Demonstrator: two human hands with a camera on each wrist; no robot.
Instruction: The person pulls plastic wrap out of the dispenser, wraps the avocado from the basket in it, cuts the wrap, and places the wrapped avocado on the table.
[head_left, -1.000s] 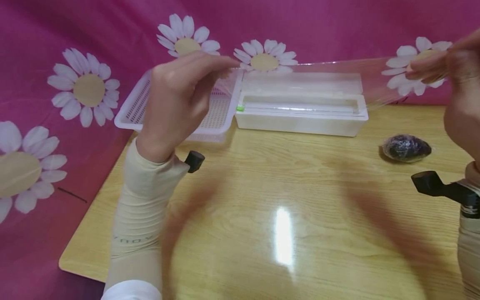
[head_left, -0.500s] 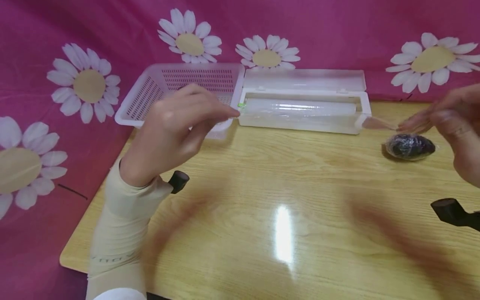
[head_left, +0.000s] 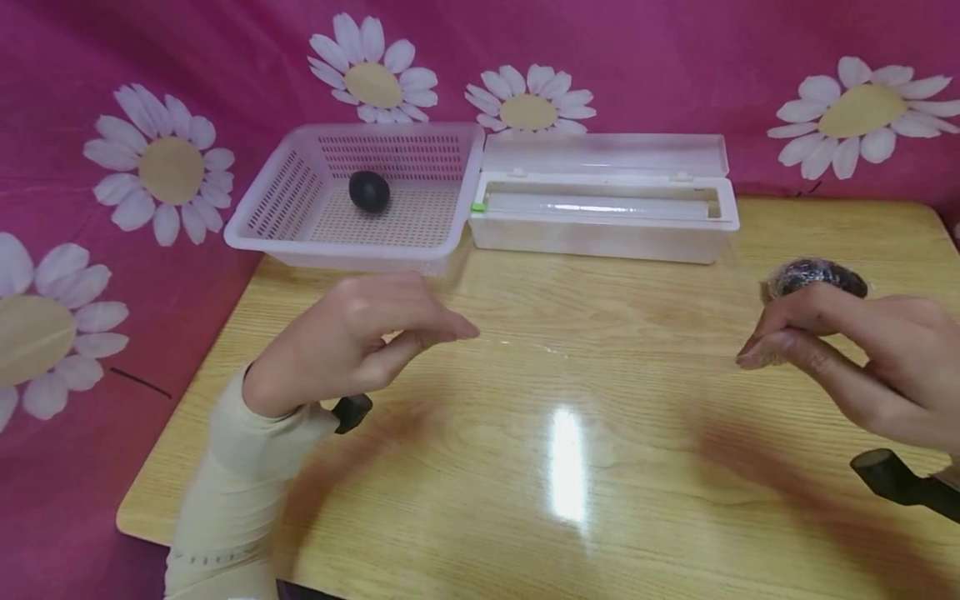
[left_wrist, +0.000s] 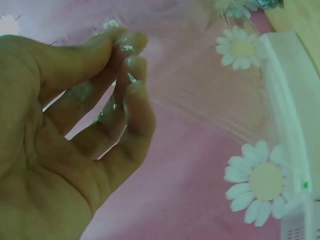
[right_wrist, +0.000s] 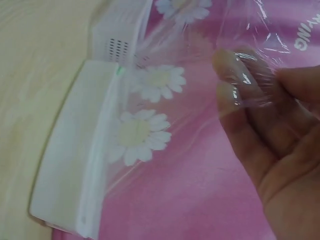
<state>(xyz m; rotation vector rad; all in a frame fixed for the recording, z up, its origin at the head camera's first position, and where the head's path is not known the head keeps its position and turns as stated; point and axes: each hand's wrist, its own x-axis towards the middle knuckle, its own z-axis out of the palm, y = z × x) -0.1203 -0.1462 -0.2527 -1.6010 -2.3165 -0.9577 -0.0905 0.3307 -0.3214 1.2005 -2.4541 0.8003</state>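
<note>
Two pinches held the clear film [right_wrist: 192, 102]: my left hand [head_left: 363, 337] and right hand [head_left: 862, 358] had fingers closed on its edge, well apart, probably keeping it taut. It stretched over the bench [head_left: 637, 500] from the white dispenser [head_left: 600, 242], lid [head_left: 607, 154] raised, likely freeing the roll [head_left: 600, 205]. Compared with half a second earlier, both hands had come nearer me, uncovering the black egg-shaped item [head_left: 369, 192] inside the basket [head_left: 337, 257].

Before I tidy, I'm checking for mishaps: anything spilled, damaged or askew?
Nothing stands out: the clear plastic film is only creased, the white rectangular plastic box stands upright, and no spill or damage shows.
</note>
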